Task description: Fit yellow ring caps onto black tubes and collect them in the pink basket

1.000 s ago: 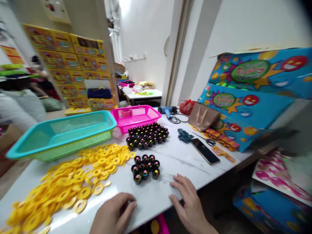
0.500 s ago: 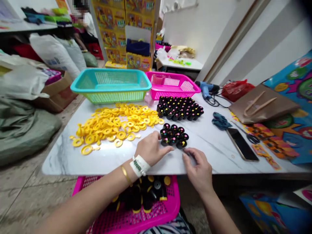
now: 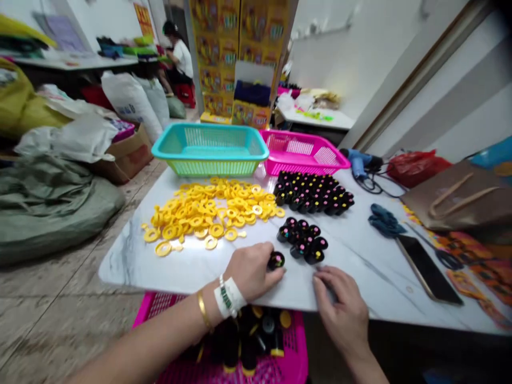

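My left hand [image 3: 252,272] is closed round a small black cup [image 3: 276,260] with pink and other coloured bits inside, at the front of the white marbled table [image 3: 180,274]. Just beyond it stands a small cluster of similar black cups [image 3: 302,240], upright and close together. My right hand [image 3: 342,304] is at the table's front edge, right of the held cup. Its fingers are loosely bent, thumb apart, and I see nothing in them. Left of the cups lies a loose heap of yellow ring-shaped pieces with small tabs [image 3: 212,210].
A larger block of black cups [image 3: 314,192] stands behind, before turquoise [image 3: 210,156] and pink [image 3: 306,152] baskets. To the right are a blue power tool [image 3: 360,162], dark cloth [image 3: 384,220], phone [image 3: 430,269] and scissors [image 3: 448,260]. Below the table edge, a pink basket [image 3: 298,346] holds black-and-yellow parts.
My left hand has taken hold of one black cup and drawn it toward me, apart from the small cluster. My right hand stays by the table edge. The head view has turned left.
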Demonstrator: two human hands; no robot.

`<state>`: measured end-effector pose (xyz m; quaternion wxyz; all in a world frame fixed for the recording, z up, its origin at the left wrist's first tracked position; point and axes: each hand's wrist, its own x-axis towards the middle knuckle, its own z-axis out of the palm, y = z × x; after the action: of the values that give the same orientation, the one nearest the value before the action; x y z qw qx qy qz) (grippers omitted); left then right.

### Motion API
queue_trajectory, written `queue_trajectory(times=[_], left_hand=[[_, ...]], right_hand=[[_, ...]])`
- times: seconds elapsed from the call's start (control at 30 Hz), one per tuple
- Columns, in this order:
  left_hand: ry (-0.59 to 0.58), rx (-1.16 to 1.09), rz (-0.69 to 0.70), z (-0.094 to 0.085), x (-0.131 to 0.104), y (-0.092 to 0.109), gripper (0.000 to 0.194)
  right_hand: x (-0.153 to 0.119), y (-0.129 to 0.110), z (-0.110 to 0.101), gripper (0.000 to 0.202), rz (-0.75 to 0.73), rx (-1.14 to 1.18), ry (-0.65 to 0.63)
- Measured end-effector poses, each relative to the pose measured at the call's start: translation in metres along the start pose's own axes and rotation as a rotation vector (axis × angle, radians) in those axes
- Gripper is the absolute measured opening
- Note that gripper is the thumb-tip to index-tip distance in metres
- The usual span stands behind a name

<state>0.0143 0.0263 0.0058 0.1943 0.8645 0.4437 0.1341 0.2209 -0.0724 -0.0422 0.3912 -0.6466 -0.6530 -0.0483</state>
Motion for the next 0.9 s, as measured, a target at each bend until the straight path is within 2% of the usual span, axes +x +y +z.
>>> queue_trajectory(times=[0.1, 0.17, 0.23, 0.3, 0.4, 0.43, 0.5, 0.6, 0.7, 0.8, 0.9], left_hand=[[-0.015, -0.067, -0.029, 0.003, 0.000, -0.008, 0.024], [-0.025, -0.070, -0.017, 0.005, 0.002, -0.010, 0.027], [-0.039, -0.049, 0.008, 0.006, 0.004, -0.008, 0.029], [-0.048, -0.019, 0.015, 0.005, 0.005, -0.004, 0.026], [-0.049, 0.016, -0.012, 0.003, -0.003, -0.002, 0.022], [-0.046, 0.019, -0.028, 0.002, -0.009, -0.004, 0.022], [-0.035, 0.021, -0.059, -0.001, -0.025, -0.010, 0.022], [0.016, 0.013, -0.117, -0.007, -0.053, -0.027, 0.016], [0.098, 0.021, -0.205, -0.013, -0.070, -0.044, 0.016], [0.142, 0.038, -0.246, -0.014, -0.073, -0.053, 0.019], [0.185, -0.014, -0.222, -0.010, -0.074, -0.054, 0.029]], right_hand=[[0.002, 0.006, -0.002, 0.008, 0.038, 0.095, -0.003], [0.014, 0.007, -0.009, 0.008, 0.071, 0.152, 0.031], [0.038, -0.001, -0.019, 0.008, 0.037, 0.169, 0.072], [0.070, -0.019, -0.026, 0.010, -0.095, 0.169, 0.073], [0.114, -0.059, -0.017, 0.012, -0.280, 0.204, -0.139], [0.123, -0.072, -0.009, 0.013, -0.322, 0.226, -0.253], [0.131, -0.093, 0.014, 0.015, -0.369, 0.232, -0.395], [0.125, -0.107, 0.051, 0.018, -0.377, 0.173, -0.438], [0.111, -0.107, 0.076, 0.028, -0.469, 0.063, -0.479], [0.092, -0.102, 0.080, 0.039, -0.551, -0.033, -0.537], [0.066, -0.091, 0.066, 0.040, -0.493, -0.070, -0.491]])
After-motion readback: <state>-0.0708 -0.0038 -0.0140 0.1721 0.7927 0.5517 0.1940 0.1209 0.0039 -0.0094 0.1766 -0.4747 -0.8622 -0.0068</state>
